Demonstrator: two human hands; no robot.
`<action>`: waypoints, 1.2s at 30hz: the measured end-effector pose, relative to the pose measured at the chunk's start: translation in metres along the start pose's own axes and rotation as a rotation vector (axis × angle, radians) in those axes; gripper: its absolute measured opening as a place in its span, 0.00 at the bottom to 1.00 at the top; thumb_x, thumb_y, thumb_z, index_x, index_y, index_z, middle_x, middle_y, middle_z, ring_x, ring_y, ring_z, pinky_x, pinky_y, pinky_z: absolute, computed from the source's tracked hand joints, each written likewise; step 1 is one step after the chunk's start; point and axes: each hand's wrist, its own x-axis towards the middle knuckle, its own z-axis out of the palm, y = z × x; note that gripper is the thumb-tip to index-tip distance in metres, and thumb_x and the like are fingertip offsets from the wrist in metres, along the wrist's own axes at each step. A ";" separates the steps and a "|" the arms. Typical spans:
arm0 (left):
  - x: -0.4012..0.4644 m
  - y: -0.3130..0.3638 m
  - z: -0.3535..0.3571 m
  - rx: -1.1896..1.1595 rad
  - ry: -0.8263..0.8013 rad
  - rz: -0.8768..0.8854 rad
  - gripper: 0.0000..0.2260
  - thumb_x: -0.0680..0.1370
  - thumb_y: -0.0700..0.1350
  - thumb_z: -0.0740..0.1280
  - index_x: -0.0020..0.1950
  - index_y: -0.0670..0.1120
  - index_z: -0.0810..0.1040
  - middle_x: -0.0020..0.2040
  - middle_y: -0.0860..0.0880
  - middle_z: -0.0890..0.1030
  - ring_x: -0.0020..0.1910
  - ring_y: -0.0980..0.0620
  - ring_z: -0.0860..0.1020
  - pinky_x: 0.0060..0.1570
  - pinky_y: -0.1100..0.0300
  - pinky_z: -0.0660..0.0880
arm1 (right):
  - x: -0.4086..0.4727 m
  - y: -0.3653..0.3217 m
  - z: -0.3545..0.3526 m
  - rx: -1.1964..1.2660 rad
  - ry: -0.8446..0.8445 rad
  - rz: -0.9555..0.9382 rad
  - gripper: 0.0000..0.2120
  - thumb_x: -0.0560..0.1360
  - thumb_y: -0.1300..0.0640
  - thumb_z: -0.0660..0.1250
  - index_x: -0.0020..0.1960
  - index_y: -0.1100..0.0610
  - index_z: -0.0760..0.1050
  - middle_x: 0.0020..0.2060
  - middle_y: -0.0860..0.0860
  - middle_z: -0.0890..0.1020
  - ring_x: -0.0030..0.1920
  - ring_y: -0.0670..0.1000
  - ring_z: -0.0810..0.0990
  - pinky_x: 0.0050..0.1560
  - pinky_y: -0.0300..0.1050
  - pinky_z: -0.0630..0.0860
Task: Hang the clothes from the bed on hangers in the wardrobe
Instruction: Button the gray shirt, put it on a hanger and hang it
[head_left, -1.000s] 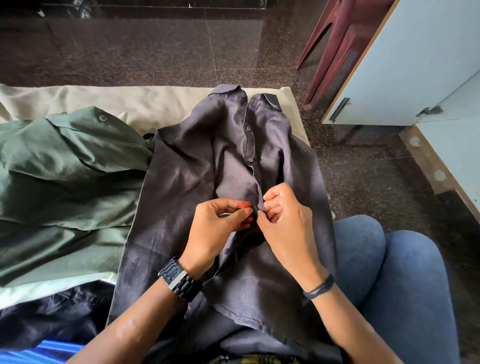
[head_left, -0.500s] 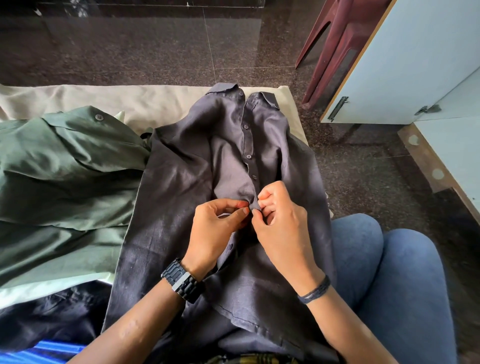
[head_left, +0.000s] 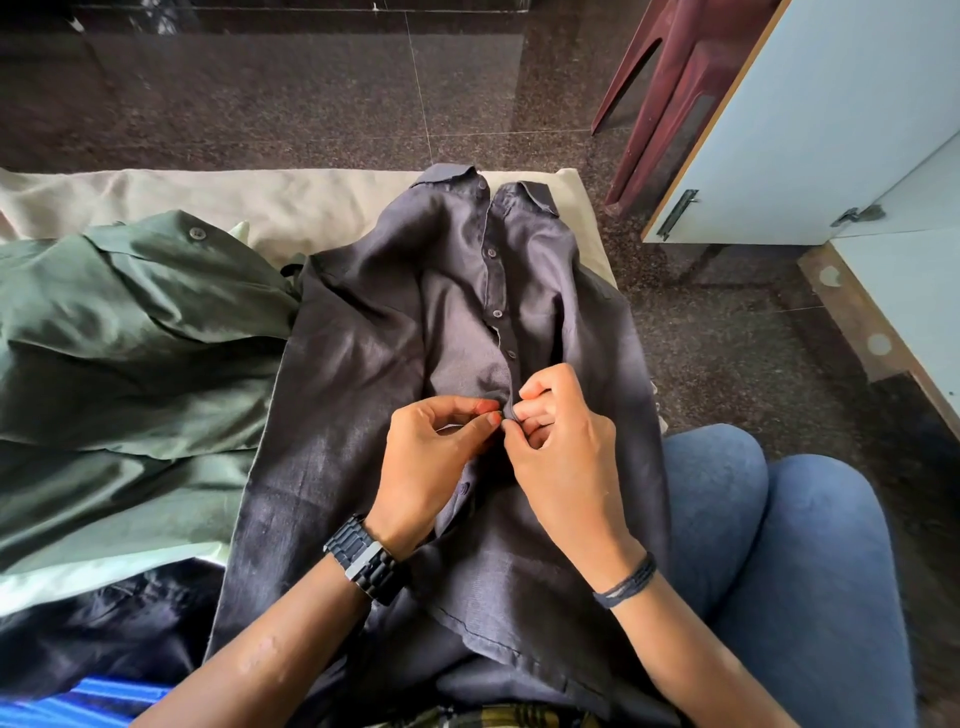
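Grey shirt (head_left: 363, 415): lies front-up across centre frame, collar toward the top, hem toward the bottom edge; the lower part drapes over the person's lap.
Placket: buttons visible down the upper centre; the two front edges meet between the hands.
Left hand (head_left: 431, 462): centre frame, fingers curled, thumb and forefinger pinching the shirt's front edge at the placket.
Right hand (head_left: 561, 447): just right of the left hand, fingertips touching it, fingers curled and pinching the opposite front edge.
Wristwatch (head_left: 366, 558): black, on the left wrist.
Wristband (head_left: 626, 582): dark cord, on the right wrist.
Green shirt (head_left: 130, 338): left of frame, crumpled, touching the grey shirt's left side.
Bed sheet (head_left: 260, 200): cream, under both shirts.
Dark garment (head_left: 104, 634): lower left.
Wardrobe door (head_left: 831, 114): pale blue, upper right, with a metal handle (head_left: 677, 214).
Jeans (head_left: 779, 545): blue, lower right.
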 end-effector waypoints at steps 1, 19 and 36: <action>0.000 0.000 0.000 -0.003 -0.005 -0.002 0.05 0.73 0.36 0.71 0.42 0.45 0.84 0.43 0.41 0.85 0.46 0.40 0.83 0.54 0.46 0.78 | 0.000 0.000 0.000 0.022 -0.003 0.015 0.15 0.70 0.68 0.72 0.46 0.55 0.69 0.35 0.40 0.76 0.37 0.33 0.78 0.37 0.23 0.70; -0.003 0.000 0.005 -0.080 -0.032 -0.083 0.04 0.76 0.37 0.67 0.45 0.38 0.81 0.43 0.36 0.83 0.43 0.42 0.80 0.53 0.48 0.76 | 0.009 0.012 -0.011 0.402 -0.147 0.276 0.13 0.71 0.69 0.71 0.47 0.58 0.69 0.37 0.53 0.83 0.36 0.50 0.84 0.34 0.43 0.81; 0.000 -0.003 0.006 0.332 0.007 0.180 0.09 0.74 0.40 0.72 0.45 0.56 0.82 0.43 0.54 0.85 0.43 0.57 0.83 0.49 0.57 0.79 | 0.007 0.028 0.000 0.370 -0.070 0.306 0.15 0.71 0.67 0.71 0.45 0.53 0.67 0.37 0.49 0.84 0.41 0.46 0.83 0.46 0.41 0.77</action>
